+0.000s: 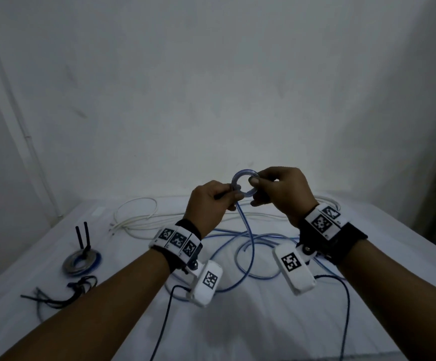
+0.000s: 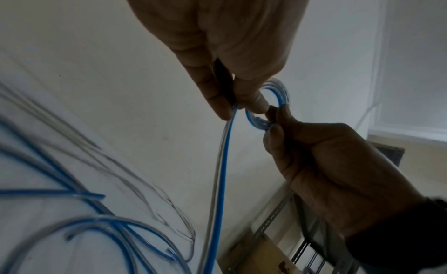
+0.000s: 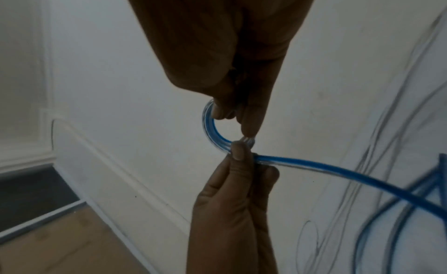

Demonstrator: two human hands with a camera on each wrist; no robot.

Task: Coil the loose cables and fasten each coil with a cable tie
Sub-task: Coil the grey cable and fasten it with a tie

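Both hands are raised above the table and hold a small coil (image 1: 237,176) of blue-and-clear cable between them. My left hand (image 1: 233,195) pinches the coil's lower left, where the cable's tail (image 1: 248,230) drops to the table. A thin dark strip shows between its fingers; what it is I cannot tell. My right hand (image 1: 254,191) pinches the coil's right side with thumb and fingers. In the left wrist view the left hand (image 2: 232,108) grips the cable beside the coil (image 2: 281,87). In the right wrist view the right hand (image 3: 229,115) pinches the coil (image 3: 210,129).
The loose blue cable (image 1: 237,259) sprawls over the white table (image 1: 263,329) under my wrists. A white cable (image 1: 138,217) lies behind it. At the left sit a tied coil (image 1: 81,260) with black tie tails upright and a bundle of black cable ties (image 1: 68,290).
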